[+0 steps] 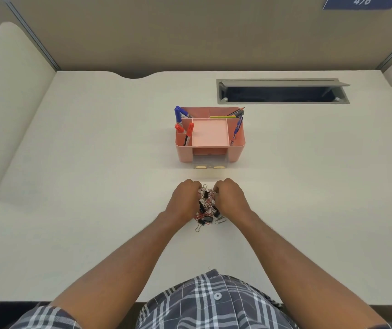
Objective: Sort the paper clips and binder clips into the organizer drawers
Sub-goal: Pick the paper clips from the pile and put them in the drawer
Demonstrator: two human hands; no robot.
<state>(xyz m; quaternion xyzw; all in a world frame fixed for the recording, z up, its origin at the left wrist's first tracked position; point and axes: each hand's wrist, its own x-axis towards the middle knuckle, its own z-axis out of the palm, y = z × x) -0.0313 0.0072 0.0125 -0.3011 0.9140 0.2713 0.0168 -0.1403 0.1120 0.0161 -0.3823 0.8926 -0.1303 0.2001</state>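
A mixed pile of clips, black binder clips with silver and red paper clips, lies on the white desk in front of me. My left hand and my right hand curl around the pile from either side, fingers bent inward and touching the clips. Whether either hand grips any clip is hidden by the fingers. A loose binder clip and a paper clip lie at the pile's near edge. Beyond stands the pink organizer, its clear drawer pulled slightly out at the front.
Blue and red markers, pencils and a pen stand in the organizer's side and rear compartments; its middle tray holds nothing. A grey cable slot with a raised flap is set into the desk at the back right. Partition walls surround the desk.
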